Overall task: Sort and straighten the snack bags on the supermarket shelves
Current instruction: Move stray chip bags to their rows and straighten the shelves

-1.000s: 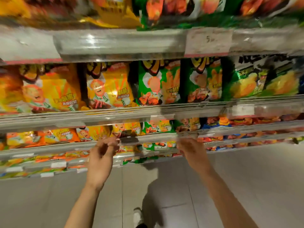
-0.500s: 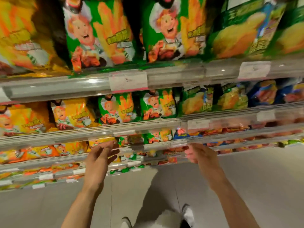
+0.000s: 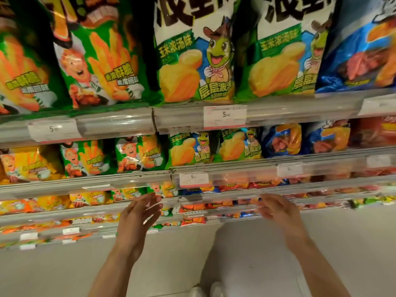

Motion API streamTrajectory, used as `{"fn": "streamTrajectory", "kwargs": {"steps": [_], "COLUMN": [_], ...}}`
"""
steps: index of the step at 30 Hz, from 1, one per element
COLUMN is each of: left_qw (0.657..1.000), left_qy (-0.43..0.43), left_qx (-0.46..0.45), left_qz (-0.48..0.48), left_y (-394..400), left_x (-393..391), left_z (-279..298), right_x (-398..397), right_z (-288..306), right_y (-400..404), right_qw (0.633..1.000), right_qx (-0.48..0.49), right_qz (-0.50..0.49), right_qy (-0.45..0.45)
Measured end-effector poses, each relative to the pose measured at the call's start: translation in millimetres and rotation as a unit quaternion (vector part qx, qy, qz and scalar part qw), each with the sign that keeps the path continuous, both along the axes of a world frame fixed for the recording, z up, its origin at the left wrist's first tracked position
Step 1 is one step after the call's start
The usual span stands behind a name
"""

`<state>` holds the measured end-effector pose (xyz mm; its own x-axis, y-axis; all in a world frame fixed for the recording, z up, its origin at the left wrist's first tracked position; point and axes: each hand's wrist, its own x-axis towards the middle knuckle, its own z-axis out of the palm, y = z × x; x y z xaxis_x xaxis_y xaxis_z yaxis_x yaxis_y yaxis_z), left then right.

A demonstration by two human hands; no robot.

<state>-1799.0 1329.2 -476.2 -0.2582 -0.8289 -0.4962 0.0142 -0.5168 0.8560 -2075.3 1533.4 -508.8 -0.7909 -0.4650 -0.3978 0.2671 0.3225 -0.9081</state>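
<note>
Left hand (image 3: pixel 137 219) and right hand (image 3: pixel 278 213): both grips spread, holding nothing, blurred. Snack bags (image 3: pixel 192 151) upright on shelves (image 3: pixel 115 127) above and beyond both grips, faces outward for shoppers. Likely picking next row to straighten.

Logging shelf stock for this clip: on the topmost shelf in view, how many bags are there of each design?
Green fries bags: 2
Green-and-white chip bags: 2
Blue bag: 1
Total: 5
</note>
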Motion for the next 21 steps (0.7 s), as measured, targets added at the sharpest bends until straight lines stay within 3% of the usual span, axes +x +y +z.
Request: {"fn": "streamTrajectory", "kwargs": {"steps": [11, 21], "left_qw": [0.998, 0.998], "left_qy": [0.011, -0.059], "left_qx": [0.026, 0.024], "left_qz": [-0.052, -0.02], "left_y": [10.9, 62.3], "left_x": [-40.2, -87.8], "left_z": [-32.9, -75.7], "right_x": [-46.4, -106.2], "right_z": [0.4, -55.6], "right_y": [70.3, 80.3], "right_qw": [0.997, 0.997], "right_qx": [0.038, 0.075], "right_qz": [-0.07, -0.026], "right_qy": [0.021, -0.026]}}
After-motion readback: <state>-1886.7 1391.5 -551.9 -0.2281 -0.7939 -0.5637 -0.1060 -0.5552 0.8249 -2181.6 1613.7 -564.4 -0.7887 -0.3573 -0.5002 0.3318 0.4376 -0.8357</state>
